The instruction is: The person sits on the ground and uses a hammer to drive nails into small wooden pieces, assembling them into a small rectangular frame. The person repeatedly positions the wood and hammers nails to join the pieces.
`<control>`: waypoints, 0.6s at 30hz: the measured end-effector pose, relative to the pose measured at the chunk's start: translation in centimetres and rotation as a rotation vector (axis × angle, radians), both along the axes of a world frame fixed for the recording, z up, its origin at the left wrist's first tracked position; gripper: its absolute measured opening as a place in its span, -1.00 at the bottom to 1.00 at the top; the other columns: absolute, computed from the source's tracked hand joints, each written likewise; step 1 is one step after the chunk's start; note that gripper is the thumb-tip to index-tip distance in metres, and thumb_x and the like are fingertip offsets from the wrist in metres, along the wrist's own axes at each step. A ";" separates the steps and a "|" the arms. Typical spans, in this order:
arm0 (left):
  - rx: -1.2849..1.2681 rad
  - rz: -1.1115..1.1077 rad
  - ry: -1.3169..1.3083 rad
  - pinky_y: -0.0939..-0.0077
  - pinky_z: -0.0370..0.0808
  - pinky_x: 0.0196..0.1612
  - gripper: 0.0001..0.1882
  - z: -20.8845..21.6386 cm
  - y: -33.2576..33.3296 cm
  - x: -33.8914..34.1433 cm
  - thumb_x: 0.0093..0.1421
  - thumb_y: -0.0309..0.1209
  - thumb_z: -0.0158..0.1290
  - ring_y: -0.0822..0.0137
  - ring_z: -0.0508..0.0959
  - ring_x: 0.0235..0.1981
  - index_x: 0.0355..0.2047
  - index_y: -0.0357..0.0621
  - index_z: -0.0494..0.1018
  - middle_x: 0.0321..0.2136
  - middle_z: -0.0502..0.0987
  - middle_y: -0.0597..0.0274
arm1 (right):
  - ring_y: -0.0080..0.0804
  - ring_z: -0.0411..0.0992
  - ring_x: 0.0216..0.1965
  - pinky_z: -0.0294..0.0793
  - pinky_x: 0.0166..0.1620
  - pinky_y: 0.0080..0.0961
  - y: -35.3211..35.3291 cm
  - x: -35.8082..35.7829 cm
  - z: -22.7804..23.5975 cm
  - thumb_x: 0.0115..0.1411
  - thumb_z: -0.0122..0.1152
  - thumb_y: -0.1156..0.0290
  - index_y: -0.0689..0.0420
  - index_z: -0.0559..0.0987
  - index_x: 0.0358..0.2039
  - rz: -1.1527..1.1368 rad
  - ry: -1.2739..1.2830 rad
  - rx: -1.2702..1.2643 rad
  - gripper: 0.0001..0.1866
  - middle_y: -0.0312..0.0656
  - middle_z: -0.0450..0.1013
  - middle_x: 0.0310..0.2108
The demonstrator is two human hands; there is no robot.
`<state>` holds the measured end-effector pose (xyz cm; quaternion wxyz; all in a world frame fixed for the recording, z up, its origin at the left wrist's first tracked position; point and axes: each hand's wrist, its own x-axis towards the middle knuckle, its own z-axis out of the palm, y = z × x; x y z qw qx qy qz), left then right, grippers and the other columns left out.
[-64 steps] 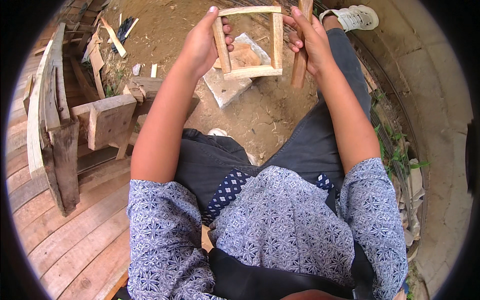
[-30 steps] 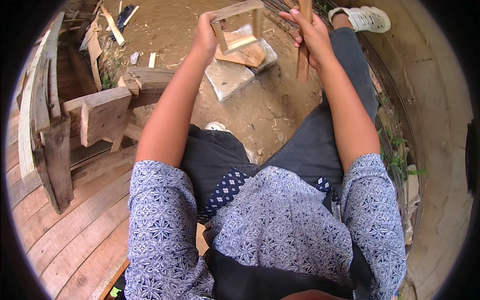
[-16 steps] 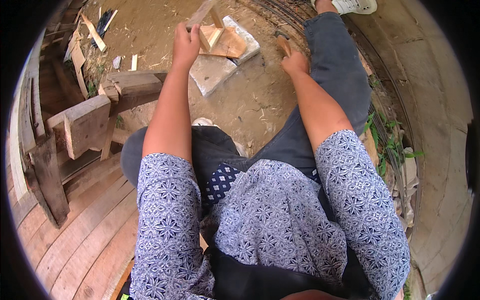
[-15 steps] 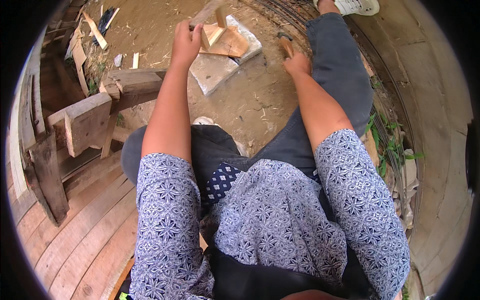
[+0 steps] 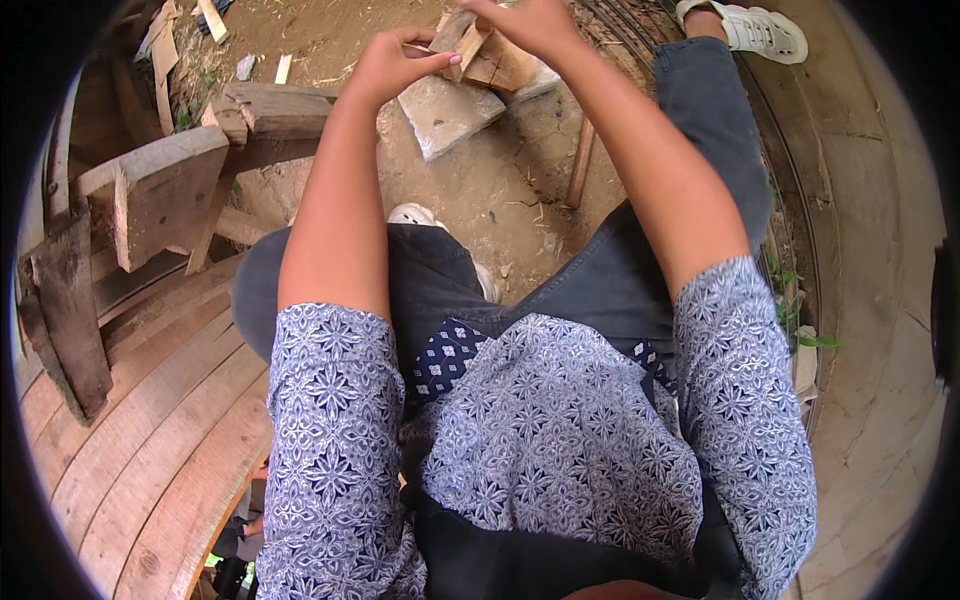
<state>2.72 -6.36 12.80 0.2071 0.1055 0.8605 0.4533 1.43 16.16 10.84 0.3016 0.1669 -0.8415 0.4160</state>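
Observation:
My left hand [image 5: 392,68] is closed on a small frame of joined wooden pieces [image 5: 462,42], its thumb and fingers pinching the near-left side. From the right, my right hand [image 5: 530,24] reaches across to the top of this frame, its fingertips gripping the upper piece at the picture's edge. Below the frame is a brown wooden slab [image 5: 505,68], lying on a pale stone block [image 5: 445,112]. A tool with a wooden handle [image 5: 581,165] lies on the dirt beneath my right forearm, which hides its head.
Weathered beams and a thick board [image 5: 175,185] stand at the left, above curved planking [image 5: 150,460]. Wood scraps [image 5: 213,20] lie on the dirt at the far left. Dark rods [image 5: 800,200] run along the right, beside a pale curved surface [image 5: 870,300].
My right hand has let go of the hammer, which now lies on the ground, and has moved left and up to the wooden frame. My left hand still holds the frame. The view has shifted.

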 end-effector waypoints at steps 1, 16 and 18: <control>0.025 0.014 -0.010 0.37 0.57 0.00 -0.30 -0.2 -0.2 0.1 0.01 -0.16 0.45 0.29 0.67 -0.16 0.07 -0.33 0.51 -0.18 0.67 0.01 | 0.01 0.45 0.04 0.46 0.08 -0.24 -1.1 -0.2 0.5 0.04 0.47 0.14 0.12 0.59 0.05 0.070 -0.178 0.073 -0.42 0.13 0.47 0.00; 0.128 0.022 0.078 0.32 0.54 -0.24 -0.79 -9.1 0.0 -0.1 0.19 -0.31 0.17 0.27 0.63 -0.39 -0.28 -0.20 0.60 -0.43 0.66 0.16 | 0.07 0.23 0.33 0.30 0.28 -0.19 -0.9 -2.0 -1.8 0.02 0.48 0.10 0.12 0.58 0.07 0.334 -0.468 0.140 -0.38 0.31 0.14 0.35; 0.014 0.047 0.063 0.32 0.54 -0.18 -0.82 -6.5 1.3 0.3 0.12 -0.41 0.25 0.28 0.66 -0.33 -0.29 -0.22 0.63 -0.38 0.68 0.11 | 0.09 0.22 0.34 0.28 0.29 -0.19 -0.2 -1.8 -2.0 0.02 0.48 0.10 0.10 0.58 0.07 0.282 -0.449 0.182 -0.38 0.31 0.12 0.35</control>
